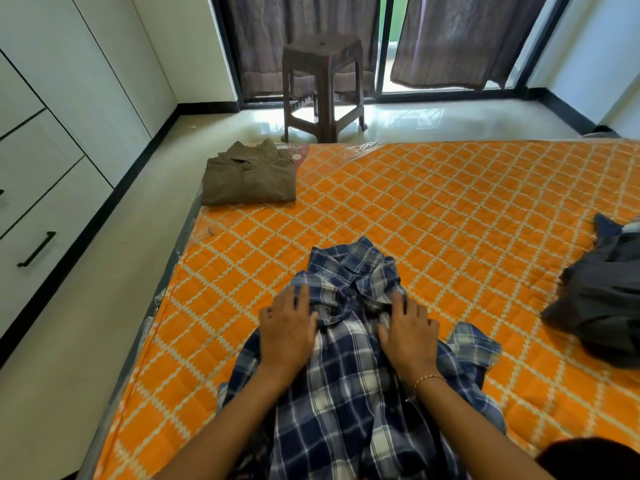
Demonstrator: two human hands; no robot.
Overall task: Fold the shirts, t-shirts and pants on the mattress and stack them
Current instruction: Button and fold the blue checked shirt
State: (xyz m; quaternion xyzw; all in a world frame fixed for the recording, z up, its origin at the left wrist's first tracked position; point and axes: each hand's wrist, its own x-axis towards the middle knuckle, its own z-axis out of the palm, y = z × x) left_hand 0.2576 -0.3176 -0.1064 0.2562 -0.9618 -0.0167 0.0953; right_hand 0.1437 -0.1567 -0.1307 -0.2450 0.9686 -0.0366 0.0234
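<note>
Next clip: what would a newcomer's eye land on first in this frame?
First, the bright orange patterned mattress filling the frame, with a blue plaid shirt spread at its near edge. The left hand and right hand both rest flat on the shirt just below its collar. After that, the folded brown shirt at the far left corner and a dark rumpled heap of clothes at the right edge.

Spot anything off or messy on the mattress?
Mostly normal. The grey clothes at the mattress's right edge lie crumpled, unfolded. The plaid shirt is rumpled, one sleeve bunched to its right. The brown shirt lies neatly folded.
</note>
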